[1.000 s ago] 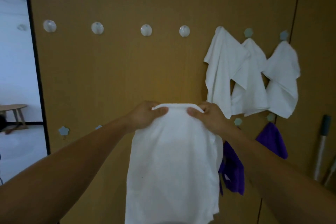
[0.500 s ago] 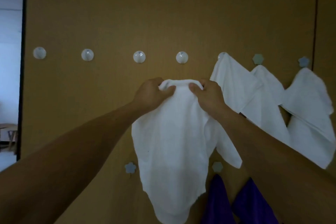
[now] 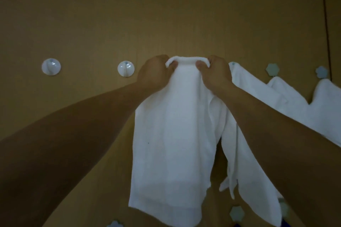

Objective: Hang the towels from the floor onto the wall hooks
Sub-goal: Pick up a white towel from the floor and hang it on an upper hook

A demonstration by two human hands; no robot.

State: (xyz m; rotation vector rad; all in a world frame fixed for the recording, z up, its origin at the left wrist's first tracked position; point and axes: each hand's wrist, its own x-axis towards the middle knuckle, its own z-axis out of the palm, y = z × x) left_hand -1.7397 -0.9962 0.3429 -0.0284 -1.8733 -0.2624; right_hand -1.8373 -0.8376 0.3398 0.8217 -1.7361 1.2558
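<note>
I hold a white towel [image 3: 175, 134] by its folded top edge against the brown wall [image 3: 166, 14], level with the row of round white hooks. My left hand [image 3: 155, 73] grips the edge's left end and my right hand [image 3: 215, 73] its right end. The towel hangs straight down between my forearms. The hook behind the towel's top edge is hidden. Two bare round hooks, one [image 3: 126, 68] just left of my left hand and another [image 3: 51, 66] farther left, are on the wall.
Three more white towels [image 3: 287, 105] hang on hooks to the right, partly behind my right forearm. Small pale flower-shaped hooks [image 3: 272, 69] sit at the upper right and a lower one [image 3: 236, 213] below the towel. A dark vertical seam [image 3: 326, 24] runs down the wall at right.
Both hands have raised the towel's top edge up the wall to hook height. The view has tilted up and come closer, so the purple towels and the doorway have left the frame.
</note>
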